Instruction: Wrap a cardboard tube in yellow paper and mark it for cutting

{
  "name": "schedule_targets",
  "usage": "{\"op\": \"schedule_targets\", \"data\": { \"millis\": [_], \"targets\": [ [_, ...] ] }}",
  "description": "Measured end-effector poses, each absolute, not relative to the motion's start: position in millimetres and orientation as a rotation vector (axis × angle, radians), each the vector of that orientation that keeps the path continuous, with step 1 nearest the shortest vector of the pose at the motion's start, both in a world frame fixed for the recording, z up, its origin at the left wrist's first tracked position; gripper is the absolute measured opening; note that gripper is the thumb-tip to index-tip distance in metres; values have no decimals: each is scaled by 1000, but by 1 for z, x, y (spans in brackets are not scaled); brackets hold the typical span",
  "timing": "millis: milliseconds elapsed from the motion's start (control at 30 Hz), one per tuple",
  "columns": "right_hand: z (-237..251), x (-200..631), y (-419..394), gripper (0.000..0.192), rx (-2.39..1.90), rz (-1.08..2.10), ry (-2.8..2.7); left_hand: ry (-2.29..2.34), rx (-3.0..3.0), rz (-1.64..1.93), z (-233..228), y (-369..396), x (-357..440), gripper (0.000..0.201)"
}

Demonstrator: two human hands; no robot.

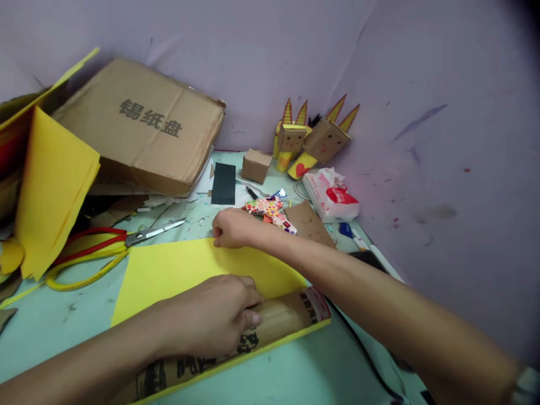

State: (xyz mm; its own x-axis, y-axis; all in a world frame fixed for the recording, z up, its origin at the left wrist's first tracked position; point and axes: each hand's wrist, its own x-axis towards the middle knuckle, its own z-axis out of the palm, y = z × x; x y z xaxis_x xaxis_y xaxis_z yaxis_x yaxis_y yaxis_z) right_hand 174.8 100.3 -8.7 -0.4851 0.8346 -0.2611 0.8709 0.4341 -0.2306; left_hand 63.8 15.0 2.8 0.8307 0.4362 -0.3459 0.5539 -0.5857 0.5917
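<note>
A yellow paper sheet (169, 270) lies on the table with a piece of printed brown cardboard (287, 312) over its near part. The sheet's near edge shows as a yellow strip along the cardboard. My left hand (219, 315) rests on the cardboard, fingers curled down against it and thumb toward the right. Reaching across, my right hand (234, 228) is closed in a pinch at the sheet's far edge; its fingertips are partly hidden. Left of the sheet lie scissors (126, 242) with red and yellow handles, blades slightly apart.
A large cardboard box (143, 124) and folded yellow paper (57, 191) stand at the left. Toward the wall are a small cardboard block (256, 165), a black rectangle (223, 184), two eared cardboard figures (327, 140), a tissue pack (331, 197) and a patterned glue gun (270, 209). A black cable (358, 343) runs at right.
</note>
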Motion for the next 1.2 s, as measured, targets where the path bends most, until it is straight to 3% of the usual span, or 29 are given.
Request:
{"op": "schedule_targets", "data": {
  "millis": [300, 500, 633, 733, 900, 1000, 1200],
  "targets": [
    [-6, 172, 104, 21, 1565, -557, 2471, 725, 2258, -199, 4, 14, 63, 16],
    [-2, 166, 106, 25, 1643, -529, 2368, 993, 2674, 135, 8, -16, 30, 26],
    [-4, 165, 106, 24, 1651, -520, 2376, 850, 3017, 580, -11, -45, -6, 29],
    [1, 165, 102, 23, 1656, -467, 2437, 964, 3061, 493, -26, -62, -14, 28],
    [29, 193, 55, 27, 1823, -260, 2623, 1075, 3005, 454, -30, -64, -10, 34],
    [32, 240, -2, 26, 2090, -481, 2751, 1087, 3006, 517, -33, -59, -20, 38],
    [-29, 310, -98, 66, 2418, -717, 2617, 1480, 2669, 631, -66, -72, -68, 48]
  ]
}}
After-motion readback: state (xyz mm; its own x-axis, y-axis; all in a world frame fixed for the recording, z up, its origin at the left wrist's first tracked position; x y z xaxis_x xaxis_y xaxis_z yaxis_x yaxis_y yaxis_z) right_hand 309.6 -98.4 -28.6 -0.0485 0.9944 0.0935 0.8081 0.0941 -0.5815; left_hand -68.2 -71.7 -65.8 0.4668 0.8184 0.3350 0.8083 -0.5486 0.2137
